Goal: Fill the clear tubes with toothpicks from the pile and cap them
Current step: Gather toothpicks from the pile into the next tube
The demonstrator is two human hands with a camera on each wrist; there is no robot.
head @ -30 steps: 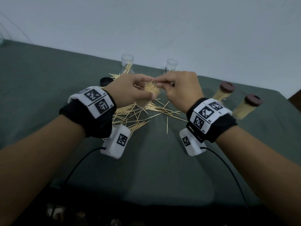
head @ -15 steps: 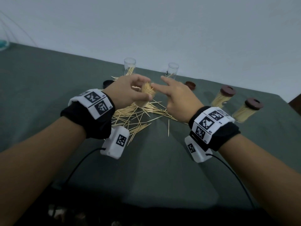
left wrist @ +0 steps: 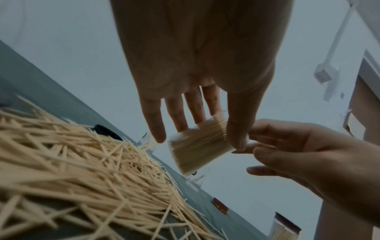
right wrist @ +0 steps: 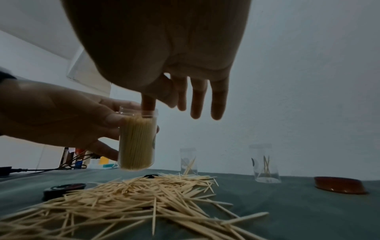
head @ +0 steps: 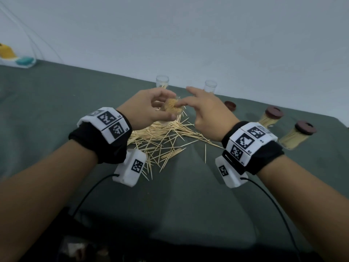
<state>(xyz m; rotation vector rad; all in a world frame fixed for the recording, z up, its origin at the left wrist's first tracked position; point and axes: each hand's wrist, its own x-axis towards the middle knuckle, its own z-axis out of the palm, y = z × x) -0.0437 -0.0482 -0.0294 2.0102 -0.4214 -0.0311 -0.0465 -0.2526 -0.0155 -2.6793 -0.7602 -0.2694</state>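
My left hand point(head: 144, 110) grips a clear tube point(head: 171, 107) packed with toothpicks, held just above the loose toothpick pile point(head: 160, 137). In the right wrist view the tube point(right wrist: 136, 142) stands nearly upright, without a cap. My right hand point(head: 204, 111) hovers beside it with fingers spread. Its index fingertip point(right wrist: 148, 104) presses down on the toothpick tops at the tube's mouth. In the left wrist view the tube point(left wrist: 197, 146) sits between my left thumb and fingers. Two more clear tubes point(head: 162, 83) point(head: 210, 86) stand behind, each with a few toothpicks.
A loose brown cap point(head: 230, 105) lies right of the pile. A black cap point(right wrist: 63, 189) lies at its left. Two filled, brown-capped tubes point(head: 270, 117) point(head: 296, 135) stand at the far right. The green cloth point(head: 179, 195) covers the table up to the wall.
My right hand stopped pinching at the tube's mouth and spread out; its index finger now presses on the toothpick tops. My left hand kept holding the tube.
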